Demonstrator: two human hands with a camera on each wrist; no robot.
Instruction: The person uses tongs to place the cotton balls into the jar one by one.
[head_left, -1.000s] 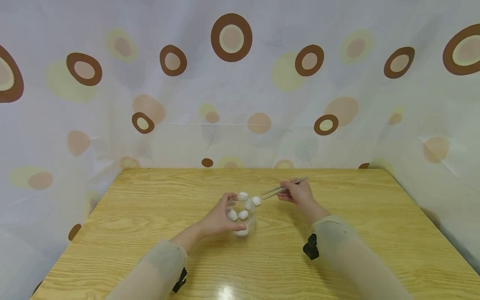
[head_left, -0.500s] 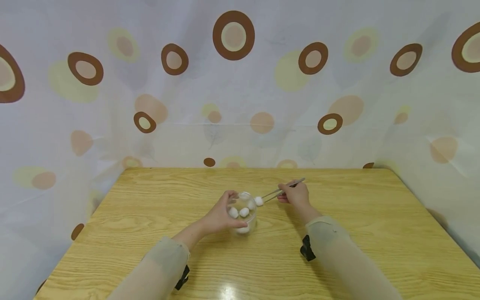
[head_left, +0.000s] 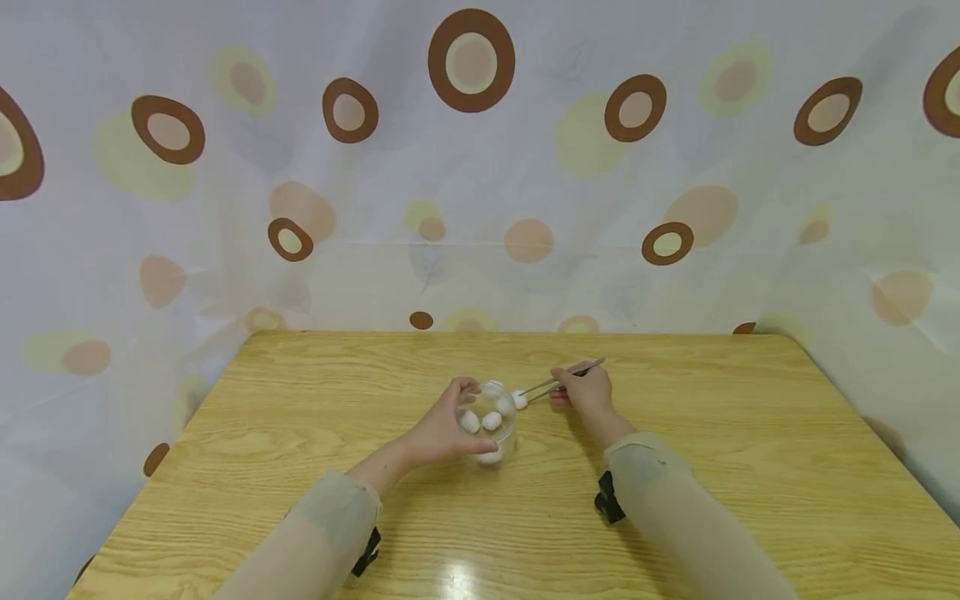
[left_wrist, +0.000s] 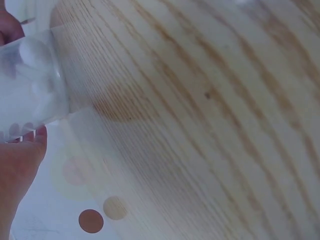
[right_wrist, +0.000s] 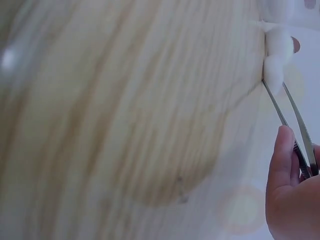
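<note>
My left hand [head_left: 438, 432] grips a clear round jar [head_left: 507, 437] from its left side, fingers behind and thumb in front. Several white cotton balls [head_left: 491, 421] show inside it; the left wrist view has the jar [left_wrist: 62, 95] at its left edge. Metal tweezers [head_left: 594, 363] are pinched in my right hand [head_left: 591, 398], pointing left. Their tips stand at either side of a loose cotton ball [right_wrist: 273, 72] on the table, just right of the jar. Whether the tips squeeze it, I cannot tell. Another cotton ball [right_wrist: 281, 42] lies behind that one.
Both hands work over a wooden table [head_left: 300, 392] with a glossy light spot near its front edge. A white cloth [head_left: 465, 192] with coloured round shapes hangs behind and along the sides. Black wrist devices [head_left: 610, 498] sit under both forearms.
My right hand has moved slightly left, bringing the tweezer tips from beside the cotton ball to either side of it. The left hand keeps its hold on the jar.
</note>
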